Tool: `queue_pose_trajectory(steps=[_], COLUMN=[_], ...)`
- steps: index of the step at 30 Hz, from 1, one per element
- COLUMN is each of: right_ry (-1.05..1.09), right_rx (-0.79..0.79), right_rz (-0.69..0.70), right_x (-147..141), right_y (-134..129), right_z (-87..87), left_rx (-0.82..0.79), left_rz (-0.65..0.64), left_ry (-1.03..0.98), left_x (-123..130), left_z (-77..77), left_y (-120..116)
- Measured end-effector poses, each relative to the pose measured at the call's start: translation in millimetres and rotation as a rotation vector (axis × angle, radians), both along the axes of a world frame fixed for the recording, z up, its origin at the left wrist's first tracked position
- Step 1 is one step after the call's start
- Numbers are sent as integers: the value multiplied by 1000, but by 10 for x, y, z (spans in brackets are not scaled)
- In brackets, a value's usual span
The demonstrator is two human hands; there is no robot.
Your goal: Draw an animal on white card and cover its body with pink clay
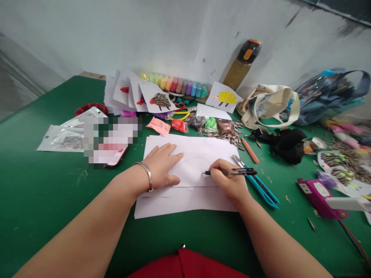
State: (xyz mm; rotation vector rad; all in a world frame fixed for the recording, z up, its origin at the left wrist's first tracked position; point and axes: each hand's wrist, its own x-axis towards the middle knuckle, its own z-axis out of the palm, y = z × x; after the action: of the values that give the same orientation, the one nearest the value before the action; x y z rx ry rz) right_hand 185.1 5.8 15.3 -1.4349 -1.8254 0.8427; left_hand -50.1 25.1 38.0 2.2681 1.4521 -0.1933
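White paper sheets [162,206] lie in a loose stack on the green table in front of me. A faint curved outline is drawn on the top sheet [191,173]. My left hand [160,166], with a bracelet at the wrist, lies flat on the paper's left side, fingers spread. In my right hand [228,181] is a black pen [239,172], pinched between the fingers, its tip at or just above the sheet near the outline. Blue tweezers [265,193] lie just right of that hand, and an orange stick-like tool [249,150] lies beyond them.
Behind the paper are clay packets [211,124], sunflower seeds [223,136] and hedgehog pictures [223,98]. A phone [117,156], partly blurred, lies left. A bottle [240,65] and a cloth bag [255,108] stand near the wall. At right lies a purple device [319,195] with a cord.
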Motion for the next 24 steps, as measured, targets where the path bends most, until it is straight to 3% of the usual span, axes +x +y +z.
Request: queue_pose_trajectory(steps=[24], right_ry=[23], right_rx=[-113], right_rz=[96], right_x=[-124], right_y=[39], right_z=[34], left_rx=[-5], left_rz=[-16], left_ry=[18], left_x=[11], left_z=[6], left_y=[1])
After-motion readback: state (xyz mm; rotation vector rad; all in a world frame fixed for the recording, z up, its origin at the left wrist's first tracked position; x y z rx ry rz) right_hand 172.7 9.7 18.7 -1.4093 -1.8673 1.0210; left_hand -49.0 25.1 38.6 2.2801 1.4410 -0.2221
